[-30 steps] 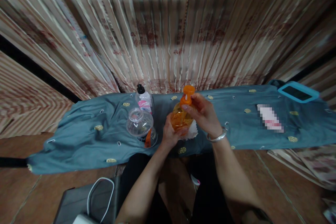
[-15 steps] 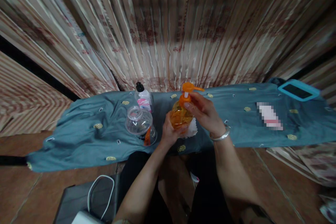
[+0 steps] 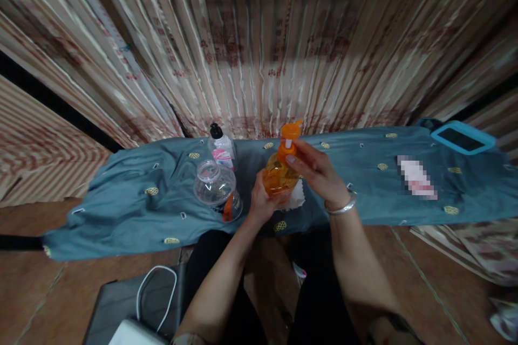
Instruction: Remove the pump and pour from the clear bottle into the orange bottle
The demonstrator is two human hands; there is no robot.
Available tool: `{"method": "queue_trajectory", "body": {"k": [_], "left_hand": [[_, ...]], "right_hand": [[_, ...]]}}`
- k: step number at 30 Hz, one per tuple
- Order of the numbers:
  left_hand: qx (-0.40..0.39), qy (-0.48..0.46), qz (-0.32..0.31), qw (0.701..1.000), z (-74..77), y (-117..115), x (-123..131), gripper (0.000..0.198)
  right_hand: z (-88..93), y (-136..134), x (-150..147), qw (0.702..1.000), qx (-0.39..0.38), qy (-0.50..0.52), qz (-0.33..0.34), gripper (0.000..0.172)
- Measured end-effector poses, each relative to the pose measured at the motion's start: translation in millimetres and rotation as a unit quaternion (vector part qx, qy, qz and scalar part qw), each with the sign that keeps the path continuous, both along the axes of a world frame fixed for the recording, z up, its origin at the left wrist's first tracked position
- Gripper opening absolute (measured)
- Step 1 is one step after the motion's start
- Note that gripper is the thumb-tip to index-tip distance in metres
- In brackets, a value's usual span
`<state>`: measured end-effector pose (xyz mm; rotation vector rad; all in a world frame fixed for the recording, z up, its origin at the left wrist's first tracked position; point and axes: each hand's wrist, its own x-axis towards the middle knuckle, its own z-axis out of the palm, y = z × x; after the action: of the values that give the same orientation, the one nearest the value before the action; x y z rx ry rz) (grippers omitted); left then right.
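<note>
Your left hand (image 3: 262, 204) clamped the orange bottle (image 3: 276, 179) low, right hand (image 3: 318, 172) pinched its pump neck (image 3: 285, 150); you likely needed that base steady.

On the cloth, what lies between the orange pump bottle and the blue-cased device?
In the head view, a blurred white-and-pink item lies on the blue cloth between the orange pump bottle and the blue-cased device. The right hand holds the bottle's pump.

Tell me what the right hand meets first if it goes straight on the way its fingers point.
The orange pump bottle: the right hand points left, and its fingertips rest at the pump's neck. Past that, probably the small black-capped bottle, though depth is unclear.
</note>
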<state>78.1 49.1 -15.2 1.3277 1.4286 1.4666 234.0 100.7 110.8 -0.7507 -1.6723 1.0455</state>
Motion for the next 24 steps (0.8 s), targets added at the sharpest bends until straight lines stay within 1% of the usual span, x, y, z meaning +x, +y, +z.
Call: {"method": "queue_trajectory", "body": {"k": [2,4,6,8,9,11,13,15,17,19,20,22,24], "left_hand": [[-0.005,-0.001,0.004,1.000,-0.3,-0.1,0.7,0.080],[-0.012,-0.008,0.004,1.000,-0.7,0.2,1.0,0.082],[-0.013,-0.017,0.002,1.000,-1.1,0.7,0.9,0.084],[-0.007,-0.025,-0.003,1.000,-1.3,1.0,0.7,0.085],[-0.004,-0.028,-0.005,1.000,-1.4,1.0,0.6,0.085],[0.003,-0.034,-0.009,0.999,-1.5,0.8,0.8,0.084],[0.009,-0.038,-0.011,0.999,-1.6,0.5,1.1,0.081],[0.010,-0.037,-0.011,0.999,-1.3,0.3,1.3,0.081],[0.001,-0.032,-0.008,0.999,-0.9,0.3,1.2,0.083],[-0.013,-0.028,-0.007,0.999,-0.4,0.4,0.9,0.085],[-0.017,-0.028,-0.007,0.999,-0.2,0.4,0.7,0.086],[-0.016,-0.030,-0.008,0.999,0.0,0.4,0.5,0.086],[-0.008,-0.033,-0.011,0.999,0.0,0.3,0.5,0.085]], "right_hand": [[-0.4,0.2,-1.2,1.000,-0.001,0.011,-0.010,0.069],[-3.5,0.9,-5.3,0.999,0.000,0.023,-0.041,0.073],[-6.8,1.2,-9.5,0.997,0.000,0.027,-0.077,0.072],[-7.6,0.8,-11.1,0.995,0.000,0.024,-0.092,0.068],[-6.8,0.3,-10.7,0.996,0.001,0.020,-0.088,0.066],[-3.4,-0.8,-8.2,0.998,0.004,0.011,-0.057,0.063],[0.0,-1.4,-5.2,1.000,0.003,0.003,-0.017,0.063],[0.7,-0.8,-4.2,1.000,0.001,0.004,0.001,0.066],[-2.0,0.5,-6.0,1.000,0.002,0.012,-0.011,0.073],[-6.2,1.9,-9.0,0.999,0.006,0.016,-0.050,0.078],[-7.8,2.2,-10.2,0.997,0.009,0.014,-0.072,0.078],[-8.5,2.0,-10.8,0.994,0.017,0.005,-0.105,0.070],[-5.8,0.8,-9.0,0.995,0.027,-0.007,-0.099,0.060]]}}
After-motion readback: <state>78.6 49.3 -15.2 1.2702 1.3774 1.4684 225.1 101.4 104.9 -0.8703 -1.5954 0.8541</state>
